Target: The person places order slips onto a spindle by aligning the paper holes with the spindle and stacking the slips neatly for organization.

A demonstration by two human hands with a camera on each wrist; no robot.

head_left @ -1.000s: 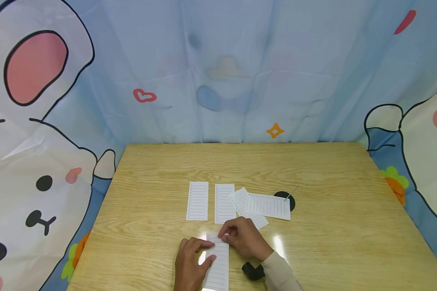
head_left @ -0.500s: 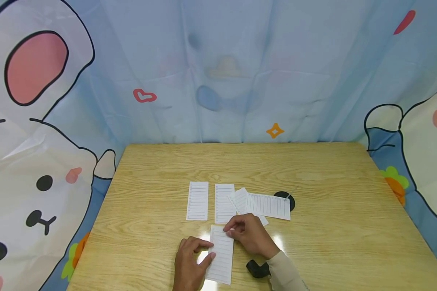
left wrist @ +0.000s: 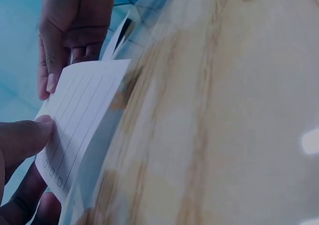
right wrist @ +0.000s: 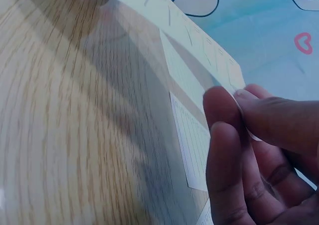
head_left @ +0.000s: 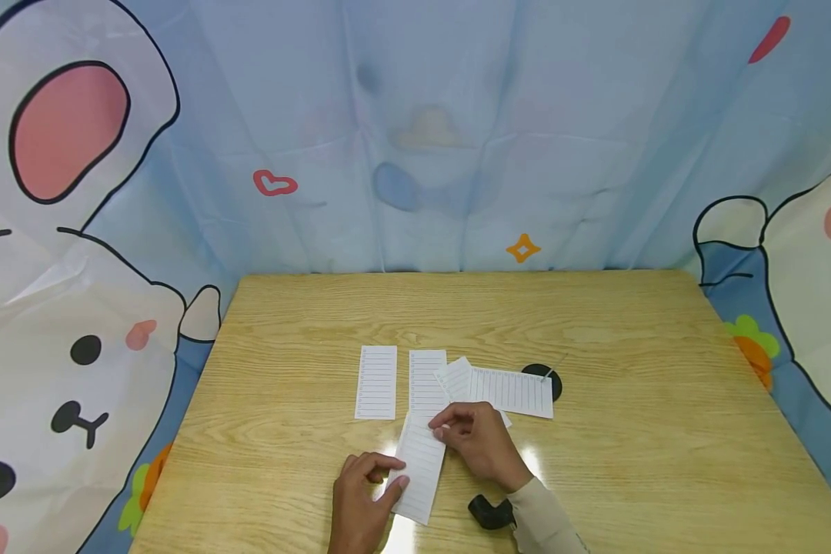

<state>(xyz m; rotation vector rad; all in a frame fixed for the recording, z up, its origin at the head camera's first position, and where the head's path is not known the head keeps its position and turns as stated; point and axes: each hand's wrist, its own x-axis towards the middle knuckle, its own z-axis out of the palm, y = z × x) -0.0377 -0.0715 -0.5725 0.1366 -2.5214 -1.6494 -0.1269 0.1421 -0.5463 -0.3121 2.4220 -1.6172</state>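
A white lined paper card is held between both hands, raised off the table and slanting up to the right in the head view. My left hand pinches its left edge, the thumb on the printed face and the fingers behind. My right hand pinches the opposite edge near the top corner between thumb and fingers. Beyond the held card lie one lined card at the left and a second card, its lower end hidden by the held one.
Right of these, a sideways card overlaps a tilted card, and partly covers a black disc with a thin stick. A black device sits at the right wrist. A printed curtain hangs behind the wooden table.
The held card has moved up and away from the person and turned so that its top leans right. The right hand has shifted slightly up and right; the left hand has barely moved.
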